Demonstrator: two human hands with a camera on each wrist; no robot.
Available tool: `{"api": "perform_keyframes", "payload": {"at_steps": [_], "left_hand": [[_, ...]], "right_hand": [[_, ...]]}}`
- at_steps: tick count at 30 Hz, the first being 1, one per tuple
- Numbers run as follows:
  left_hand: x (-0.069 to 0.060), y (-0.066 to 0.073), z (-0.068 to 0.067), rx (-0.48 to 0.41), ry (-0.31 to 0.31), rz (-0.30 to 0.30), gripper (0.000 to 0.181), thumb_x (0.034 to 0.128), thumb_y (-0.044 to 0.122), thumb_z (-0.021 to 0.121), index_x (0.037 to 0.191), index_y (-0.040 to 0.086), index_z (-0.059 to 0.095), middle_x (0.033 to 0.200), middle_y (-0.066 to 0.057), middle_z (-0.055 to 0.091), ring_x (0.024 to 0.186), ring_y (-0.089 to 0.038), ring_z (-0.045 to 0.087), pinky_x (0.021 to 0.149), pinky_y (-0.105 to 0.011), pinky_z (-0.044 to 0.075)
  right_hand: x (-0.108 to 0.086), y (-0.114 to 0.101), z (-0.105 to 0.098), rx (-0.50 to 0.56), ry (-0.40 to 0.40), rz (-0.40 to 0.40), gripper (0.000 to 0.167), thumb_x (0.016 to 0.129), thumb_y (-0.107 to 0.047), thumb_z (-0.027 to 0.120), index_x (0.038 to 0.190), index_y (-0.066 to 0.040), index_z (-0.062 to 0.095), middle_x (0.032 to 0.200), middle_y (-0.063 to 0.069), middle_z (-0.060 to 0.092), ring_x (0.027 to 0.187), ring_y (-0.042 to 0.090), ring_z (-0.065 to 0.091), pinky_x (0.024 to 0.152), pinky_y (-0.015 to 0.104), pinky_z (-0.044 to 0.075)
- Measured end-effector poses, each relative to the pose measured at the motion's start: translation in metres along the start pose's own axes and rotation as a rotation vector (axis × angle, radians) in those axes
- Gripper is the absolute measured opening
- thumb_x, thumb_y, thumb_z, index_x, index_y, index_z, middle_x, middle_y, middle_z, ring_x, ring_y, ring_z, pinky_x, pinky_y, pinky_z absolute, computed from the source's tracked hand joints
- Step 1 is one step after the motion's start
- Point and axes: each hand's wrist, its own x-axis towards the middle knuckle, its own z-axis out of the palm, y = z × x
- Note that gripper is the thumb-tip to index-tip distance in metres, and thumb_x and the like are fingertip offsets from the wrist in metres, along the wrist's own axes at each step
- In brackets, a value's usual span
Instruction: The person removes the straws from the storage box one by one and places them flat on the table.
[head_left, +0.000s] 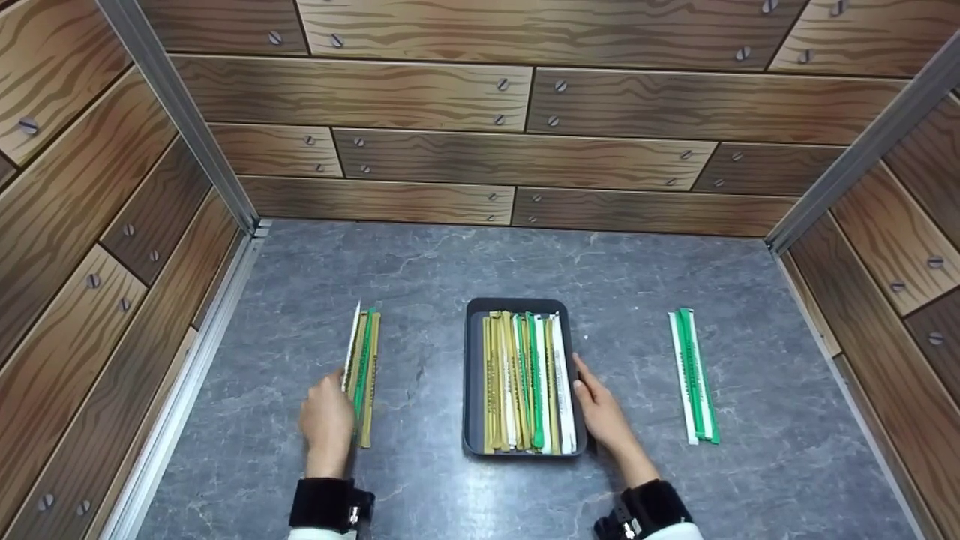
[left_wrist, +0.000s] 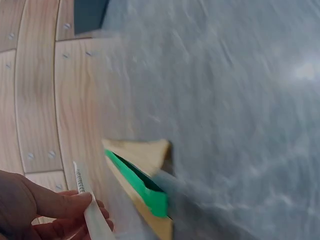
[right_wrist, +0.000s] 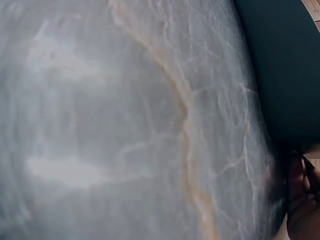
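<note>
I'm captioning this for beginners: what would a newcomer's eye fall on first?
Probably the dark tray near the middle of the head view, filled with slim gold, white and green packets. Next, left of it, the left grip pinches a white packet beside a small gold-and-green bunch, while the right grip touches the tray's right side. Farther right lies a green-and-white bunch.

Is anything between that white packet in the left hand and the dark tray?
Yes: a green packet and tan packets lie between the white packet in the left hand and the tray. Nothing else visible does.
</note>
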Motion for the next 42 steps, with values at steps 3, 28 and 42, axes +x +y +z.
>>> {"api": "perform_keyframes", "payload": {"at_steps": [3,28,42], "left_hand": [[0.003,-0.008,0.001,0.003,0.004,-0.024,0.032,0.089,-0.003,0.054,0.117,0.003,0.069,0.093,-0.028,0.067,0.077,-0.048,0.064,0.058,-0.059,0.05],[0.008,-0.011,0.007,0.049,-0.104,-0.068,0.024,0.0939,0.002,0.053,0.111,0.0,0.07,0.092,-0.025,0.067,0.08,-0.045,0.064,0.06,-0.058,0.051],[-0.026,0.079,-0.01,-0.118,0.005,0.397,0.029,0.0881,-0.002,0.063,0.117,-0.007,0.065,0.099,-0.024,0.066,0.089,-0.039,0.065,0.077,-0.051,0.054]], "right_hand": [[0.0,0.0,0.0,-0.001,0.003,-0.005,0.049,0.105,-0.017,0.046,0.153,-0.015,0.036,0.151,0.021,0.036,0.138,0.043,0.032,0.112,0.057,0.024],[0.001,-0.001,0.001,0.022,-0.001,0.004,0.049,0.105,-0.016,0.045,0.153,-0.015,0.036,0.152,0.019,0.035,0.139,0.04,0.032,0.113,0.054,0.024],[0.0,-0.003,-0.001,0.008,-0.003,0.022,0.049,0.105,-0.018,0.045,0.153,-0.02,0.036,0.152,0.019,0.035,0.138,0.042,0.031,0.113,0.056,0.023]]}}
